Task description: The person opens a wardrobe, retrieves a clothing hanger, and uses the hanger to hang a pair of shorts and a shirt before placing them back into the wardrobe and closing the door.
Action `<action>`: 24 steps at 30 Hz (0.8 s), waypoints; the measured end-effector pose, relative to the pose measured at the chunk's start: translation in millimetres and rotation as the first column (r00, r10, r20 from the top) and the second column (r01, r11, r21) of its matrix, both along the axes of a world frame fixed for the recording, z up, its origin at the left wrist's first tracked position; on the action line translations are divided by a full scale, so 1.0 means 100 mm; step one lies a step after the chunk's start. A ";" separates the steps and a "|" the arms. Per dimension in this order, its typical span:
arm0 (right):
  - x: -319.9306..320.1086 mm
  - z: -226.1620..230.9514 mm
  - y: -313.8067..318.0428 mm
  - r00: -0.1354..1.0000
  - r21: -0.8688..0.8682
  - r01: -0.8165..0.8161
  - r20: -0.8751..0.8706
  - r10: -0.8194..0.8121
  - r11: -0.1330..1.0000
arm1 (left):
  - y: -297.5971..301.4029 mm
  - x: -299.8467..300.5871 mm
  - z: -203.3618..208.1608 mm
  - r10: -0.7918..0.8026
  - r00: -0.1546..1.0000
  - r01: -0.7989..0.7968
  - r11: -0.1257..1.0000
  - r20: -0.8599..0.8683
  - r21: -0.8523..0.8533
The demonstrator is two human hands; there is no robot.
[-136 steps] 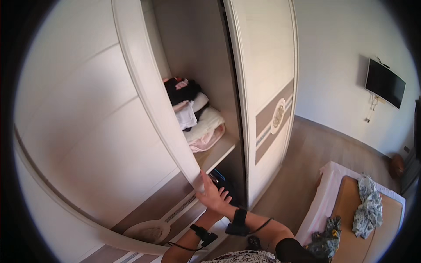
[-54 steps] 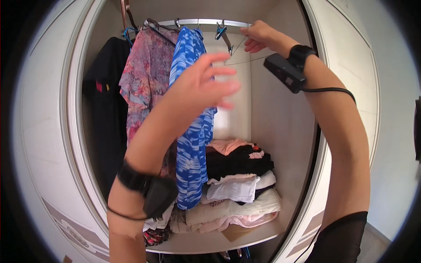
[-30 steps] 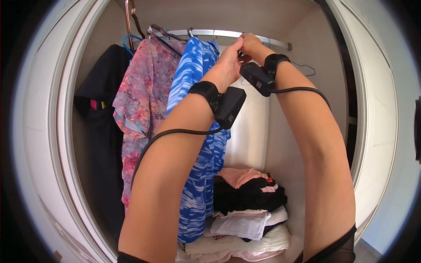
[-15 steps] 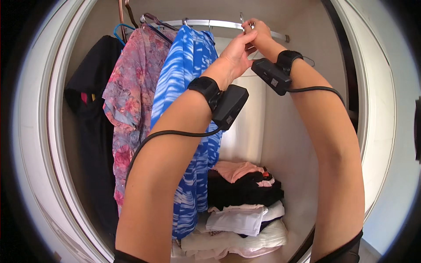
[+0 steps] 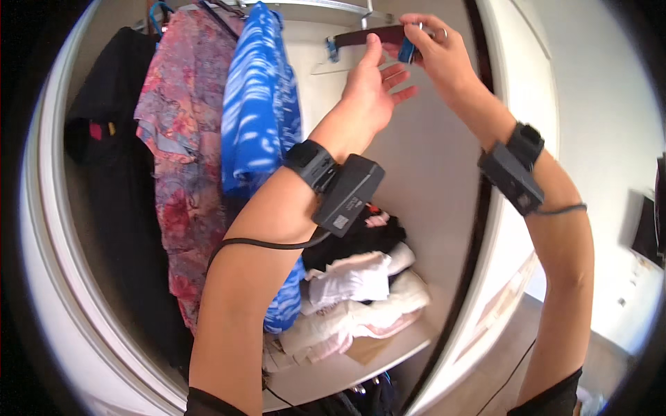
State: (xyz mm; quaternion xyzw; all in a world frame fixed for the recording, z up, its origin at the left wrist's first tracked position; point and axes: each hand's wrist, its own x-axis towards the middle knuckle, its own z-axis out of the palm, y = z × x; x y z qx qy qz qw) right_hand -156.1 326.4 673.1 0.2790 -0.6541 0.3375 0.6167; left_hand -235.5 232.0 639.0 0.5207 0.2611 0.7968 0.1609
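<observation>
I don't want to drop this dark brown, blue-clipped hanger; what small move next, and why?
Perhaps close your left hand around the hanger: that hand is open, while your right hand holds only the hanger's right end.

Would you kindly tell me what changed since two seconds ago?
The right hand has taken hold of the clip hanger by its right end, which now shows broadside. The open left hand has moved right, beside it. The floral garment and blue-patterned garment still hang.
</observation>
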 end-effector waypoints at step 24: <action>4.50 -3.93 -0.88 0.756 -0.573 0.608 0.630 -0.180 0.550 | 0.31 3.44 -3.22 -0.764 0.427 0.893 0.439 0.483 -0.095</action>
